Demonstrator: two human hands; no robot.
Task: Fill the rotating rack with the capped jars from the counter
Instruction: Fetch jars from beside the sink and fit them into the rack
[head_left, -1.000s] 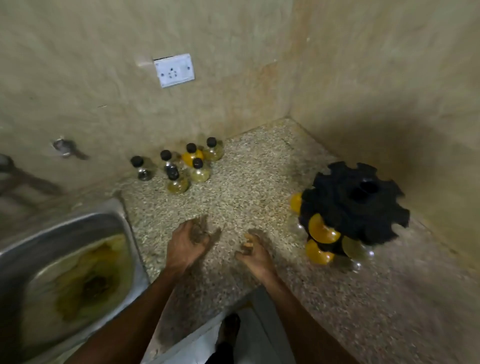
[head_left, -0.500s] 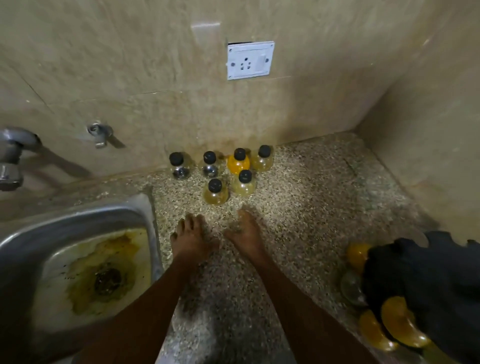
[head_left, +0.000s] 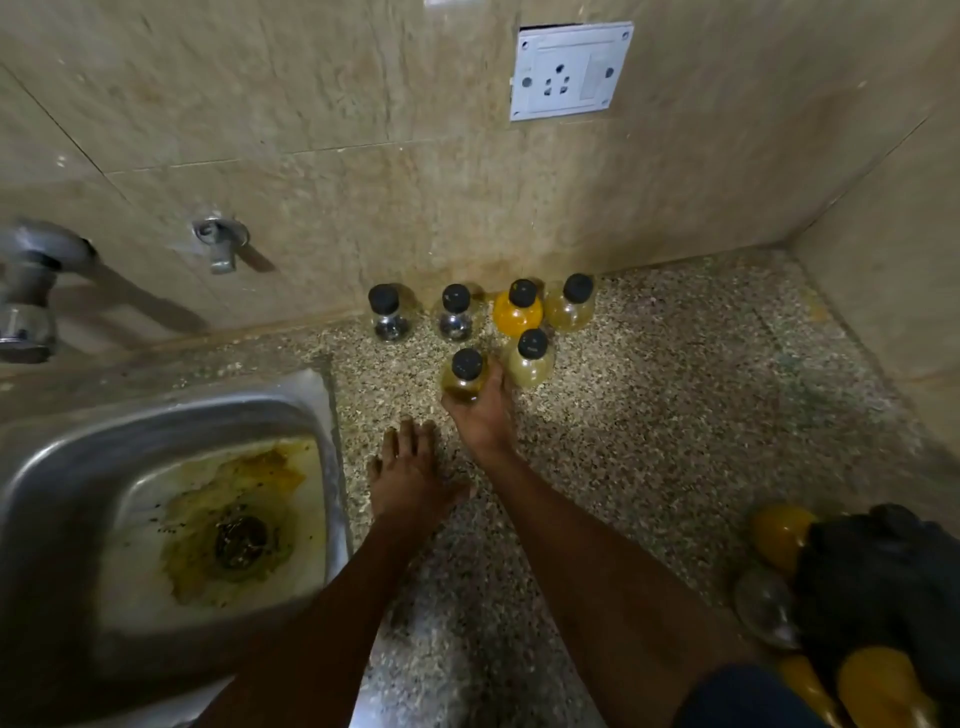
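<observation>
Several small black-capped jars stand on the speckled counter (head_left: 649, 395) near the back wall. My right hand (head_left: 483, 415) wraps its fingers round the nearest jar (head_left: 464, 376), which holds yellowish contents. Beside it stands a pale yellow jar (head_left: 530, 358); behind are an orange jar (head_left: 518, 309), another yellow jar (head_left: 570, 304) and two clear jars (head_left: 389, 314). My left hand (head_left: 408, 475) rests flat on the counter with straight fingers, holding nothing. The black rotating rack (head_left: 883, 577) sits at the lower right, with orange and clear jars hanging in it.
A steel sink (head_left: 171, 519) with a stained basin lies to the left, its rim next to my left hand. A tap (head_left: 31, 296) juts out at far left. A wall socket (head_left: 569, 70) is above the jars. Tiled walls close the corner at right.
My right hand has reached forward from the counter and closed round the nearest jar. My left hand has stayed flat on the counter. The view has shifted slightly, with the rack lower right.
</observation>
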